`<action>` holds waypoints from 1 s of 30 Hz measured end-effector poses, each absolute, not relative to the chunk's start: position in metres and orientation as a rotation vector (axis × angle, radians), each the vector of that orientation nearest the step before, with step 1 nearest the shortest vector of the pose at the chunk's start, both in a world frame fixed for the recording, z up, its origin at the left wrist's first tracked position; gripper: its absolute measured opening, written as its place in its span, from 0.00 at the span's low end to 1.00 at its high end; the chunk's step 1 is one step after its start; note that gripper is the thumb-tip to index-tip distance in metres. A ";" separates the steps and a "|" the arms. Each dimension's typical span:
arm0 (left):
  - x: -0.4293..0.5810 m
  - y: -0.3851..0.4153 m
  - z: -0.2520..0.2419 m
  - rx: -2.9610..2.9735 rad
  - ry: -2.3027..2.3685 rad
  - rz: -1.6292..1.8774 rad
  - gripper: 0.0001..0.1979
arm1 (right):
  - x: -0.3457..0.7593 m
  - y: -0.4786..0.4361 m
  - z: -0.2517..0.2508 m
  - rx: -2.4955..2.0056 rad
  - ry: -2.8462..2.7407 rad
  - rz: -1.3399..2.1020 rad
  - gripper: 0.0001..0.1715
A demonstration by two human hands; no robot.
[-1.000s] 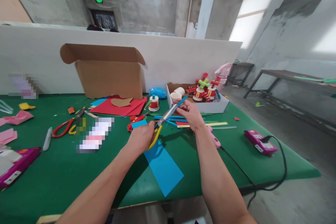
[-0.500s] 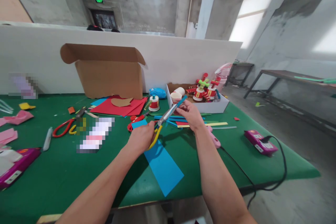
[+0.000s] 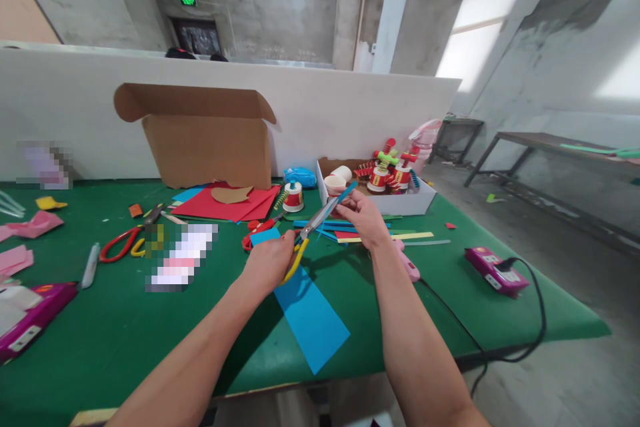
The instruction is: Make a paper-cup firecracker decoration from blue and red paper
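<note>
My left hand (image 3: pixel 271 259) is closed round the yellow handles of a pair of scissors (image 3: pixel 314 221), whose blades point up and to the right. A narrow blue paper strip (image 3: pixel 346 193) is pinched between the fingers of my right hand (image 3: pixel 364 213), and the blades lie along it. Below my left hand, a wide blue sheet of paper (image 3: pixel 313 323) lies on the green table. Several cut blue strips (image 3: pixel 327 231) and a yellow strip (image 3: pixel 415 236) lie on the table under and beside my right hand.
Behind my hands stands a white box (image 3: pixel 420 203) with paper cups and spring figures. Red paper (image 3: pixel 215 207) lies before an open cardboard box (image 3: pixel 210 147). At left are red-handled scissors (image 3: pixel 120 245); at right, a pink glue gun (image 3: pixel 410 265) with a cord and a purple pack (image 3: pixel 495 271).
Almost nothing differs. Both hands, the scissors and the blue strip stay in nearly the same place.
</note>
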State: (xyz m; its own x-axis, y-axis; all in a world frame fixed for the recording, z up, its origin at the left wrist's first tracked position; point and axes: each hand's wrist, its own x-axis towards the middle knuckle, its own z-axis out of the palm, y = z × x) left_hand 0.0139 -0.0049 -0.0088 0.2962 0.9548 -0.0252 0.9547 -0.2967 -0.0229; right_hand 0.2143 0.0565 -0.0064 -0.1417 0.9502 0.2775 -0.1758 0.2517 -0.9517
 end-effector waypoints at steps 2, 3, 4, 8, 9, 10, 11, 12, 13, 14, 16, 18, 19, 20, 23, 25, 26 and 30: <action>0.014 -0.005 -0.008 -2.528 -1.866 0.064 0.16 | 0.215 0.056 -0.006 -0.816 -1.321 1.195 0.24; 0.015 -0.006 -0.008 -2.526 -1.869 0.064 0.16 | 0.215 0.056 -0.006 -0.817 -1.321 1.194 0.24; 0.015 -0.006 -0.008 -2.524 -1.871 0.064 0.16 | 0.215 0.056 -0.006 -0.817 -1.321 1.194 0.24; 0.014 -0.005 -0.008 -2.524 -1.867 0.055 0.16 | 0.214 0.055 -0.005 -0.809 -1.313 1.204 0.24; 0.014 -0.005 -0.008 -2.527 -1.868 0.058 0.16 | 0.214 0.055 -0.005 -0.807 -1.312 1.204 0.24; 0.014 -0.005 -0.007 -2.526 -1.872 0.064 0.16 | 0.214 0.055 -0.005 -0.806 -1.313 1.203 0.24; 0.015 -0.005 -0.007 -2.525 -1.877 0.071 0.16 | 0.214 0.055 -0.004 -0.806 -1.315 1.200 0.24; 0.015 -0.005 -0.007 -2.523 -1.882 0.077 0.16 | 0.214 0.055 -0.004 -0.805 -1.316 1.196 0.24; 0.015 -0.005 -0.006 -2.524 -1.884 0.081 0.16 | 0.215 0.055 -0.004 -0.805 -1.317 1.194 0.24; 0.015 -0.005 -0.006 -2.524 -1.884 0.082 0.16 | 0.215 0.056 -0.004 -0.805 -1.317 1.194 0.24; 0.015 -0.005 -0.006 -2.528 -1.878 0.076 0.16 | 0.215 0.056 -0.005 -0.804 -1.316 1.199 0.23; 0.015 -0.005 -0.007 -2.529 -1.871 0.068 0.16 | 0.215 0.055 -0.005 -0.802 -1.313 1.204 0.23; 0.015 -0.005 -0.008 -2.529 -1.870 0.066 0.16 | 0.214 0.055 -0.005 -0.802 -1.311 1.204 0.23; 0.015 -0.005 -0.008 -2.529 -1.870 0.066 0.16 | 0.215 0.055 -0.005 -0.803 -1.312 1.203 0.23; 0.014 -0.004 -0.008 -2.527 -1.869 0.063 0.16 | 0.216 0.055 -0.004 -0.818 -1.309 1.203 0.24; 0.015 -0.005 -0.008 -2.523 -1.871 0.069 0.17 | 0.218 0.055 -0.004 -0.831 -1.283 1.200 0.24; 0.015 -0.005 -0.008 -2.520 -1.875 0.077 0.17 | 0.219 0.055 -0.003 -0.832 -1.262 1.192 0.24; 0.016 -0.005 -0.007 -2.513 -1.882 0.101 0.16 | 0.222 0.056 -0.003 -0.801 -1.200 1.136 0.23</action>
